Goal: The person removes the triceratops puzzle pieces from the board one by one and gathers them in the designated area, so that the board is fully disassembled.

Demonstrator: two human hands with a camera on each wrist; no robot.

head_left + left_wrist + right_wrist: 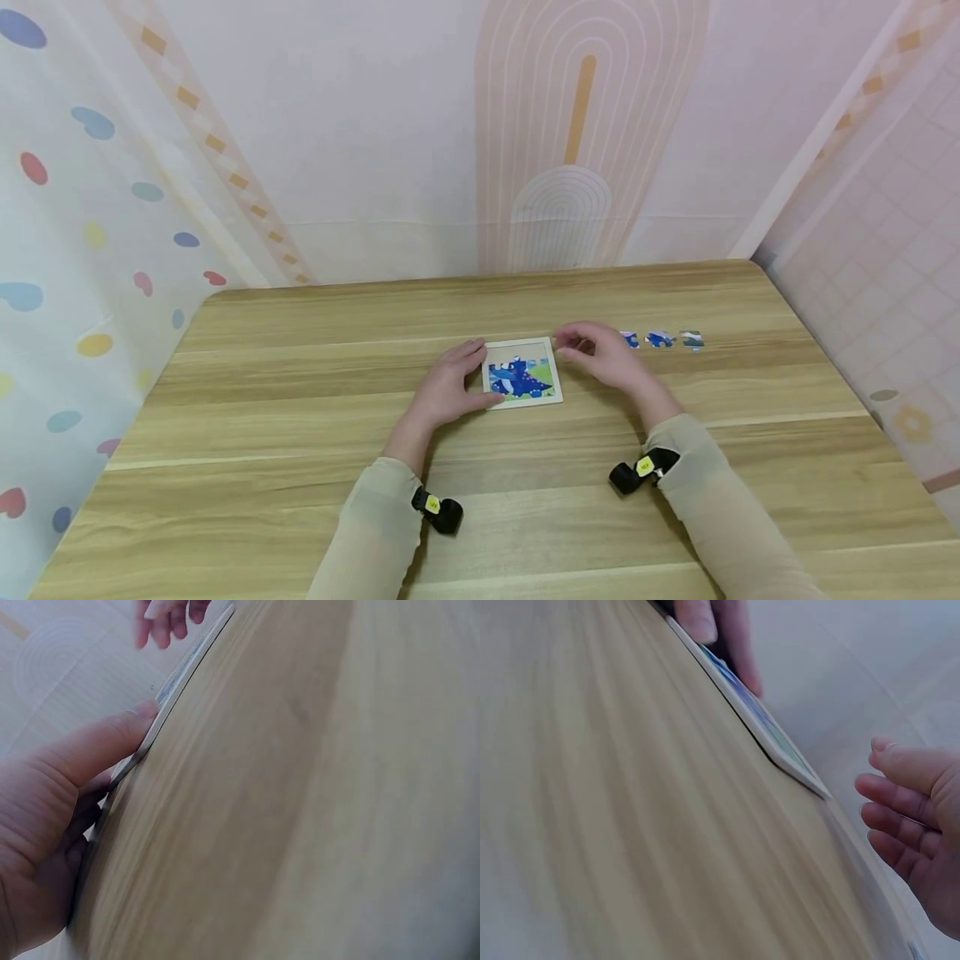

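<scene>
A small square puzzle board with a white frame and a blue dinosaur picture lies flat near the middle of the wooden table. My left hand holds its left side, thumb at the near left corner and fingers at the far left corner; in the left wrist view the thumb presses against the board's edge. My right hand hovers by the board's far right corner. Its fingers are loosely curled and hold nothing I can see.
Three loose puzzle pieces lie in a row on the table just right of my right hand. Patterned walls close the table in at the back and on both sides.
</scene>
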